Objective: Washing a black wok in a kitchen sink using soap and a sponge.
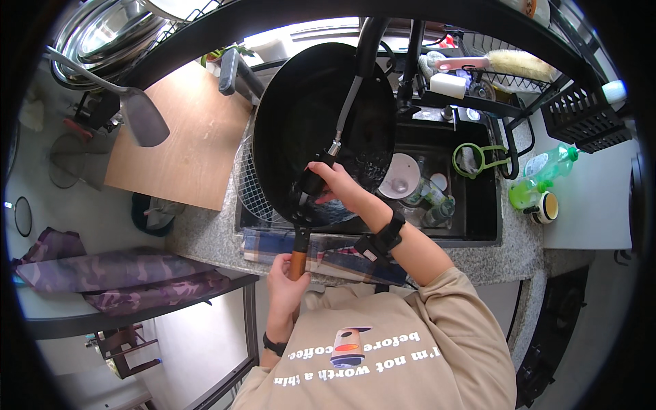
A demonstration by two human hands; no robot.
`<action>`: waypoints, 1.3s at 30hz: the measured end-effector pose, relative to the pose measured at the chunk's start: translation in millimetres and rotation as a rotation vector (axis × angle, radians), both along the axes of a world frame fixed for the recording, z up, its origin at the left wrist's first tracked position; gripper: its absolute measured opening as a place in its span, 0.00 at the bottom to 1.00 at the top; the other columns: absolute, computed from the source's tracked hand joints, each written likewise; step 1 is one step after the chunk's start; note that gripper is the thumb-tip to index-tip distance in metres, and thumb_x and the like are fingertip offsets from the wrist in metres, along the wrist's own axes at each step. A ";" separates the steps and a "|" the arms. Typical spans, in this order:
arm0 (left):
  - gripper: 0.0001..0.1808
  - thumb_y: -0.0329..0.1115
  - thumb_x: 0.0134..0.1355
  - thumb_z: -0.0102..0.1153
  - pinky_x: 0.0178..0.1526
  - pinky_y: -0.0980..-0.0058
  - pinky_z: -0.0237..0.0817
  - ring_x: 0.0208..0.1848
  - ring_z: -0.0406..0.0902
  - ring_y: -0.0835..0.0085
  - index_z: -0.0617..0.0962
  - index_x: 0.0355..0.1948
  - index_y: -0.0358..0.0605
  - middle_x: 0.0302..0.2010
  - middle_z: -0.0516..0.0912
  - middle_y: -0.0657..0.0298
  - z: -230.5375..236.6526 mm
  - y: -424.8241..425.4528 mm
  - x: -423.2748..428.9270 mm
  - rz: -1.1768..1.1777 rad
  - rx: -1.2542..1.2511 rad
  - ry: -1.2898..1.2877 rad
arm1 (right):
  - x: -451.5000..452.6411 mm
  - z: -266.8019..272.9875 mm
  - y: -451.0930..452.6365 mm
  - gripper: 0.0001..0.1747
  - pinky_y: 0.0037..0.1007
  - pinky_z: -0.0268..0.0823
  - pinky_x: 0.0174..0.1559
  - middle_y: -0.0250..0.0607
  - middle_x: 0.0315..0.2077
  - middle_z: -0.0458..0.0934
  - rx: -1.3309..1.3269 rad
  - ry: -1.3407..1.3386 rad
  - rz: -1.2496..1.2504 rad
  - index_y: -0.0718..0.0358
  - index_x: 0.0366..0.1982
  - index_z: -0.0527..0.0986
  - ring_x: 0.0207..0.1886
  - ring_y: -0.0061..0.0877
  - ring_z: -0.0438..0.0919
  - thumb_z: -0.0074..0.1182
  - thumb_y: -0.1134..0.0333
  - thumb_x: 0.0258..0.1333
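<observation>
A large black wok (302,113) is tilted over the sink, its inside facing me. My left hand (288,284) grips its wooden handle (298,263) near the counter's front edge. Inside the wok, my right hand (335,185) is closed around the black spray head (313,177) of a pull-out faucet. A grey hose (349,105) runs from that head up to the black faucet neck (372,46). Water (335,210) streams and splashes on the wok's lower wall.
The black sink (474,210) holds a white bowl (400,176) and several small containers. Left of the wok are a wire rack (259,192) and a wooden board (179,138). A metal spatula (143,115) hangs nearby. Green bottles (551,164) stand right; a black rack bar (307,13) crosses above.
</observation>
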State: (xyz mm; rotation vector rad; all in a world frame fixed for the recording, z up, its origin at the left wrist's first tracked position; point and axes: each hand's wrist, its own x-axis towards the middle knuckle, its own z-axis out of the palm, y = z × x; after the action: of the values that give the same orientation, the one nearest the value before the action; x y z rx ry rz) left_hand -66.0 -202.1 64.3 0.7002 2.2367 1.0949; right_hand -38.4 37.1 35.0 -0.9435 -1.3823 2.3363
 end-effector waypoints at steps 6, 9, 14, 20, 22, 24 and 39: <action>0.22 0.24 0.42 0.61 0.39 0.75 0.68 0.36 0.79 0.70 0.71 0.41 0.37 0.32 0.81 0.55 5.1 -4.8 5.5 0.025 0.016 0.017 | -4.3 -14.6 -1.9 0.40 0.35 0.62 0.50 0.48 0.46 0.70 -0.133 0.074 0.195 0.68 0.52 0.63 0.49 0.35 0.68 0.46 0.40 0.50; 0.22 0.25 0.41 0.61 0.40 0.74 0.68 0.36 0.80 0.68 0.71 0.41 0.37 0.33 0.81 0.54 6.7 -6.6 6.7 0.034 0.007 0.036 | -5.2 -7.0 -5.7 0.41 0.36 0.60 0.51 0.48 0.48 0.68 -0.104 0.101 0.257 0.67 0.53 0.63 0.49 0.35 0.68 0.45 0.38 0.50; 0.22 0.26 0.41 0.62 0.41 0.71 0.68 0.37 0.79 0.64 0.72 0.41 0.38 0.33 0.80 0.54 9.3 -5.6 9.4 0.042 -0.048 0.046 | -8.2 -4.4 -15.5 0.42 0.35 0.59 0.51 0.48 0.48 0.68 -0.044 0.065 0.264 0.67 0.54 0.63 0.48 0.36 0.69 0.44 0.38 0.49; 0.23 0.27 0.41 0.62 0.41 0.70 0.69 0.37 0.79 0.63 0.72 0.41 0.39 0.33 0.80 0.54 6.5 -8.4 11.7 0.033 -0.052 0.085 | -6.6 -2.0 -16.2 0.42 0.35 0.60 0.49 0.49 0.49 0.68 -0.114 0.078 0.282 0.66 0.54 0.62 0.49 0.36 0.69 0.45 0.38 0.49; 0.23 0.27 0.41 0.62 0.40 0.70 0.69 0.37 0.79 0.63 0.72 0.41 0.39 0.33 0.80 0.54 6.7 -8.9 11.1 0.028 -0.048 0.090 | -3.4 4.4 -15.6 0.41 0.36 0.60 0.50 0.48 0.48 0.68 -0.132 0.101 0.309 0.66 0.54 0.62 0.48 0.36 0.70 0.45 0.39 0.49; 0.23 0.27 0.41 0.62 0.40 0.71 0.69 0.37 0.79 0.63 0.72 0.41 0.39 0.34 0.80 0.54 11.7 -7.7 12.3 0.038 -0.077 0.064 | -6.0 2.0 -19.5 0.40 0.36 0.60 0.49 0.47 0.48 0.68 -0.137 0.097 0.272 0.66 0.53 0.62 0.47 0.35 0.70 0.46 0.39 0.49; 0.23 0.26 0.41 0.62 0.41 0.73 0.68 0.37 0.79 0.67 0.72 0.41 0.37 0.34 0.81 0.54 2.4 -11.0 13.7 0.004 -0.025 0.079 | 2.8 11.5 -15.1 0.35 0.32 0.62 0.47 0.44 0.44 0.73 -0.033 -0.056 0.101 0.64 0.49 0.67 0.42 0.30 0.75 0.52 0.44 0.48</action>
State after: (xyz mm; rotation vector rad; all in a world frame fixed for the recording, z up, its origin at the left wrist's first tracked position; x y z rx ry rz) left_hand -52.3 -213.1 66.7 0.7401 2.3151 1.0560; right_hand -35.6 22.1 46.5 -0.9767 -1.4483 2.4306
